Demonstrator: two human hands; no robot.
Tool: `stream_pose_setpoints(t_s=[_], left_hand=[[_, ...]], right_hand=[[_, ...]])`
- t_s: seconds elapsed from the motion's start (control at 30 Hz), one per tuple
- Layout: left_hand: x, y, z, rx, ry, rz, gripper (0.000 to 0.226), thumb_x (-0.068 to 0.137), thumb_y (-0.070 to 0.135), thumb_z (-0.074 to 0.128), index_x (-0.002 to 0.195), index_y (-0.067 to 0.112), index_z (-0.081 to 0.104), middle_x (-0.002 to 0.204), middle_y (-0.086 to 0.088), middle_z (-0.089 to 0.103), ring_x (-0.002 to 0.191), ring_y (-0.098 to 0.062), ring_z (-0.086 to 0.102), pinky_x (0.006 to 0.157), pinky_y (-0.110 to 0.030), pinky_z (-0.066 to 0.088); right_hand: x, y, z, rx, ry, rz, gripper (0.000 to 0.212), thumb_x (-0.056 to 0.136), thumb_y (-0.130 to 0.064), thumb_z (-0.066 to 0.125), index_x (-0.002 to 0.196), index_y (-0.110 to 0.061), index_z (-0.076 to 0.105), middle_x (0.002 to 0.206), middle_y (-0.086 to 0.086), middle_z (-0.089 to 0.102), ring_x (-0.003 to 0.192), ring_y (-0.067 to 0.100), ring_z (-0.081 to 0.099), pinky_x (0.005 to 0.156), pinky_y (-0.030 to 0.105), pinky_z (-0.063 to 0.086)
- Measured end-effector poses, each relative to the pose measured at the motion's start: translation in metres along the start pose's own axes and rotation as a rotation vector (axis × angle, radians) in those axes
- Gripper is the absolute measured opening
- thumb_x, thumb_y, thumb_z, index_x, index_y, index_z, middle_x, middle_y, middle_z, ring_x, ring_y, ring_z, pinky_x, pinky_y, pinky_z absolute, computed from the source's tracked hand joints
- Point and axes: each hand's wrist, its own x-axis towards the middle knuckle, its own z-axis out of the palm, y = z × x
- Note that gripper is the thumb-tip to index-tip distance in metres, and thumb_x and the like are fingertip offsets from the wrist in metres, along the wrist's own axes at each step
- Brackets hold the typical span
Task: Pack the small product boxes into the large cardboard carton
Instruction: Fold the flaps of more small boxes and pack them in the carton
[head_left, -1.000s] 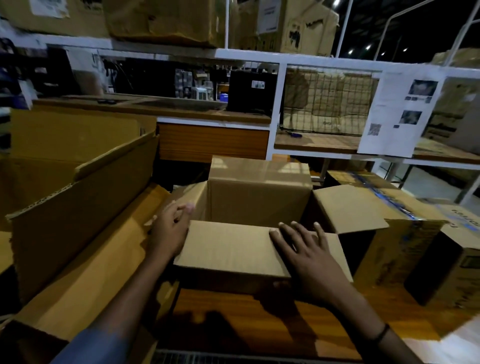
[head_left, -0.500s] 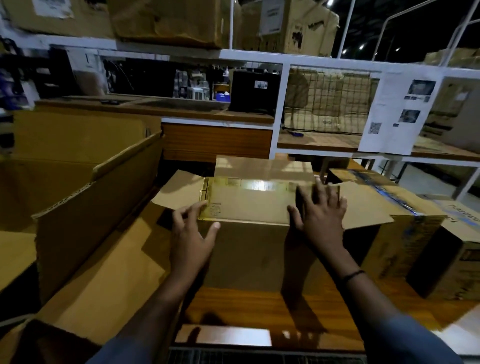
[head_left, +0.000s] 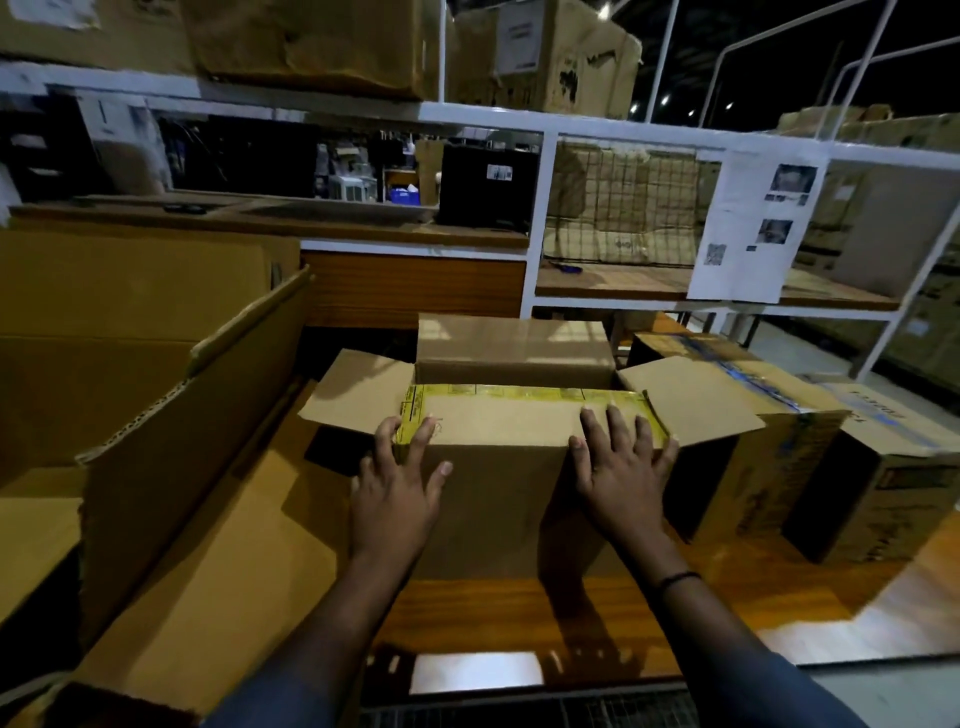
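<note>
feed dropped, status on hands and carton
Left hand and right hand open, flat on carton near top edge. Yellow boxes inside, side flaps open. Nothing blocking.

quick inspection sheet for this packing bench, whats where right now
surface: wooden bench; the large carton stands on it
job's things: large carton upright, side and far flaps open; yellow product boxes show in its top
clutter: opened-out cardboard on the left; taped carton beside the large one on the right
hands: left hand and right hand lie flat at the carton's near top edge, fingers spread, gripping nothing
cables: nothing seen
surroundings: white shelving behind the bench, printed sheet hanging on it, stacked cartons on top
</note>
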Motion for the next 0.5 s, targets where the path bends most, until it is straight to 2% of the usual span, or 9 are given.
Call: stream_pose_setpoints(t_s=[0.07, 0.2, 0.3, 0.4, 0.5], left_hand=[[0.0015, -0.0017, -0.001, 0.005, -0.005, 0.011, 0.066, 0.099, 0.058, 0.051, 0.158, 0.037, 0.032, 0.159, -0.014, 0.027, 0.12, -0.038, 0.056, 0.085, -0.047, 0.056], [0.0056, 0.0002, -0.0041, 0.001, -0.034, -0.004, 0.065, 0.098, 0.056, 0.054, 0.156, 0.037, 0.032, 0.16, -0.012, 0.023, 0.124, -0.04, 0.055, 0.09, -0.048, 0.054], [0.007, 0.0009, -0.0052, 0.01, -0.06, -0.007, 0.068, 0.096, 0.058, 0.056, 0.155, 0.035, 0.031, 0.161, -0.013, 0.021, 0.124, -0.042, 0.054, 0.091, -0.048, 0.054], [0.008, -0.0003, -0.0044, 0.048, -0.116, -0.005, 0.084, 0.086, 0.068, 0.062, 0.154, 0.034, 0.026, 0.162, -0.014, 0.016, 0.125, -0.045, 0.052, 0.093, -0.049, 0.053], [0.0101, 0.0049, -0.0073, 0.116, -0.181, -0.021, 0.095, 0.083, 0.073, 0.064, 0.156, 0.034, 0.017, 0.163, -0.014, 0.008, 0.13, -0.043, 0.049, 0.098, -0.047, 0.051]], right_hand=[[-0.0035, -0.0013, 0.0004, -0.002, -0.037, 0.026, 0.087, 0.089, -0.075, -0.017, 0.163, -0.044, 0.018, 0.173, -0.001, 0.015, 0.159, 0.035, 0.0, 0.118, 0.072, -0.007], [-0.0086, -0.0022, -0.0017, 0.047, -0.129, 0.052, 0.081, 0.091, -0.086, 0.013, 0.161, -0.047, 0.013, 0.174, -0.001, 0.007, 0.158, 0.034, -0.012, 0.112, 0.082, -0.006], [-0.0096, 0.0, -0.0036, 0.008, -0.176, 0.036, 0.091, 0.084, -0.092, 0.03, 0.161, -0.049, 0.009, 0.174, -0.001, 0.004, 0.157, 0.035, -0.011, 0.112, 0.081, -0.002], [-0.0081, 0.0038, -0.0034, 0.001, -0.187, 0.012, 0.097, 0.079, -0.092, 0.043, 0.16, -0.05, 0.009, 0.173, 0.0, 0.006, 0.157, 0.036, -0.009, 0.112, 0.082, 0.003], [-0.0075, 0.0064, -0.0021, -0.026, -0.181, 0.001, 0.097, 0.078, -0.092, 0.044, 0.159, -0.051, 0.009, 0.172, 0.0, 0.009, 0.156, 0.037, -0.005, 0.112, 0.082, 0.009]])
